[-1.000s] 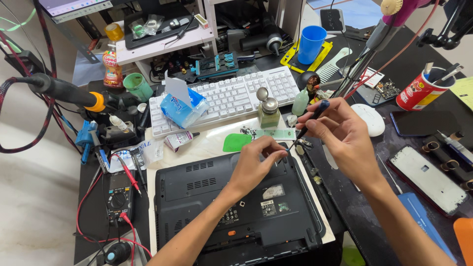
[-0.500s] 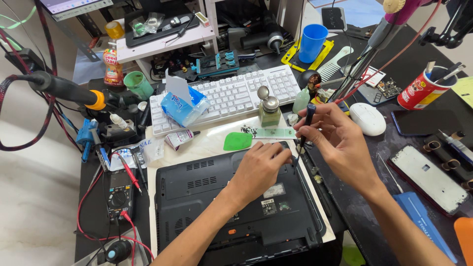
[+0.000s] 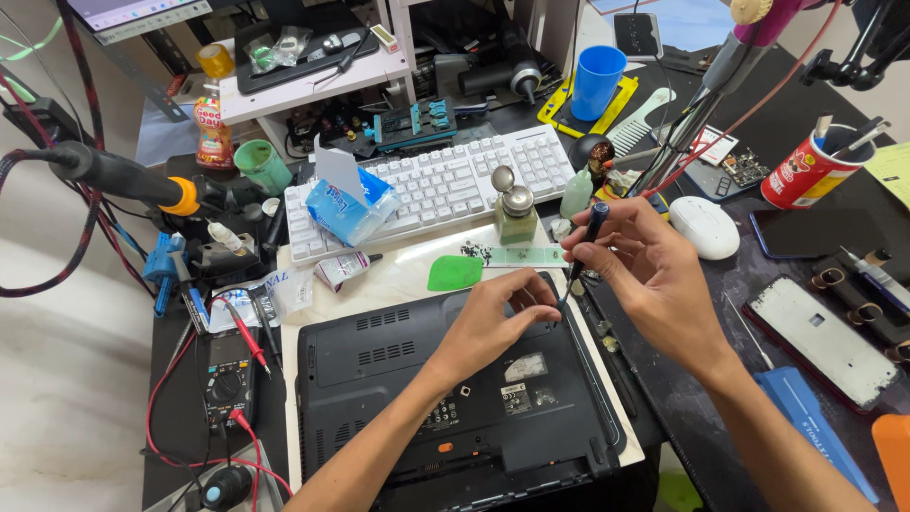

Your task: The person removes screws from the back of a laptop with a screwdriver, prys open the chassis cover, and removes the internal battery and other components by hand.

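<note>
A crowded dark worktop is carrying a white keyboard, a blue cup and a white mouse. A black plastic laptop is lying underside up on a pale mat near the front edge. The right hand is pinching a slim dark screwdriver, which is standing nearly upright, tip down at the laptop's far right corner. The left hand is resting loosely curled, fingertips pressing there.
</note>
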